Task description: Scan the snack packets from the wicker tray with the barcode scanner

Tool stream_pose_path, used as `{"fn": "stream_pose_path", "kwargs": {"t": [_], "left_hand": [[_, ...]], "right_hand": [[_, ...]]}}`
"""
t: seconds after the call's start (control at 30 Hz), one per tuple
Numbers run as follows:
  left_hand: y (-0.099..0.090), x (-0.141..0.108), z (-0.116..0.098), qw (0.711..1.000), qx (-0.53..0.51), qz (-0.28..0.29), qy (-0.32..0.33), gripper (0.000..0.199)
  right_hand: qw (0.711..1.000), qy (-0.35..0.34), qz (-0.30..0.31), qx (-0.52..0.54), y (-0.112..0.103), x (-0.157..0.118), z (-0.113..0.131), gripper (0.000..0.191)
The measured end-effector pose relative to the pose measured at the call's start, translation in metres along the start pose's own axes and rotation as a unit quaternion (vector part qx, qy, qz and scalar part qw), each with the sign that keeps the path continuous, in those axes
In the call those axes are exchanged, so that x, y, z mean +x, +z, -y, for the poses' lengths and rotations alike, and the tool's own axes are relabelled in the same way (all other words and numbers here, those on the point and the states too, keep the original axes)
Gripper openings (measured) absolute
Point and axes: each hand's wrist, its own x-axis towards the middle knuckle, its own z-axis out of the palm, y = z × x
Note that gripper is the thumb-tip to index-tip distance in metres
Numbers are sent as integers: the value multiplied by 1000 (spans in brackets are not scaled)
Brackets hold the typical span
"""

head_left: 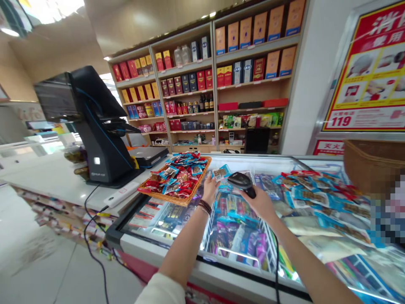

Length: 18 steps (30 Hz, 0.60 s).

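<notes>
My left hand (210, 190) is raised above a glass-topped chest freezer (202, 257) and holds a small blue-and-white snack packet (221, 172) by its lower edge. My right hand (259, 204) grips a black handheld barcode scanner (242, 183), with its head tilted toward the packet. A short gap separates scanner and packet. A black cable runs down from the scanner past my right wrist. A wicker tray (202, 177) of red and blue snack packets sits on the freezer's edge, just left of my left hand.
A black POS terminal (101, 126) stands on the white counter (53, 177) to the left. Snack packets fill the freezer and cover its right side. A wicker basket (373, 166) sits at right. Shelves of boxed liquor stand behind.
</notes>
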Motion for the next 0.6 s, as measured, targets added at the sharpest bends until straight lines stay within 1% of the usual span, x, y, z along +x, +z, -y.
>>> {"fn": "stream_pose_path", "kwargs": {"t": [0.07, 0.17, 0.27, 0.33, 0.43, 0.6], "left_hand": [[-2, 1, 14, 1000, 3, -10, -9, 23], [-10, 0, 24, 1000, 17, -17, -3, 27], [-15, -1, 24, 1000, 3, 6, 11, 27], [-15, -1, 23, 1000, -11, 13, 7, 26], [-13, -3, 21, 1000, -11, 5, -2, 24], [-13, -4, 19, 1000, 23, 8, 9, 26]], "right_hand": [[1000, 8, 3, -9, -1, 0, -2, 37], [999, 9, 30, -15, 1, 0, 0, 34], [998, 0, 62, -27, 3, -1, 4, 30], [997, 1, 72, -37, 4, -2, 7, 29], [996, 3, 71, -45, 3, -4, 10, 30], [997, -2, 67, -47, 4, -3, 8, 29]]}}
